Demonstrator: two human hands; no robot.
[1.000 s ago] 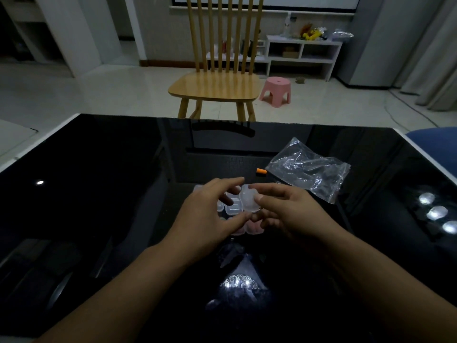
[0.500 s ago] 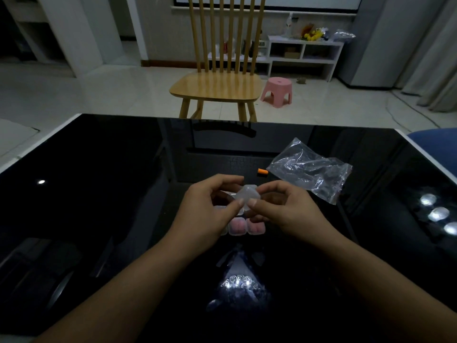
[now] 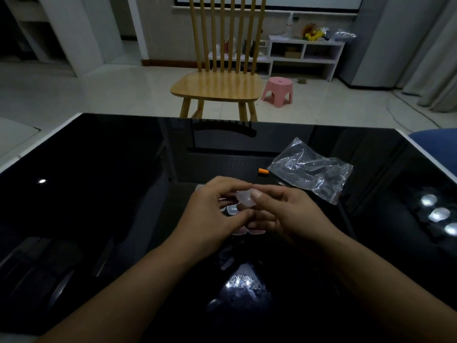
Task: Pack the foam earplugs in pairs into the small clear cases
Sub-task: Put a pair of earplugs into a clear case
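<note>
Small clear case (image 3: 244, 199) pinched between curled fingers of left hand (image 3: 212, 211) at 9 o'clock and right hand (image 3: 284, 214) at 3 o'clock, above glossy black table (image 3: 99, 194).

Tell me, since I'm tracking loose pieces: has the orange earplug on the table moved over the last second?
No. The orange earplug lies at the same spot beside the near-left corner of the clear plastic bag, which hasn't shifted either.

- Hands: two, left hand (image 3: 212, 214) and right hand (image 3: 284, 214).
- Clear case (image 3: 244, 200) held between them: one.
- Further cases (image 3: 232, 209) on the table beneath the hands: partly hidden, number cannot be told.
- Orange earplug (image 3: 263, 171): one.
- Clear plastic bag (image 3: 310, 169): one.
- Wooden chair (image 3: 217, 87): one.
- Pink stool (image 3: 278, 90): one.
</note>
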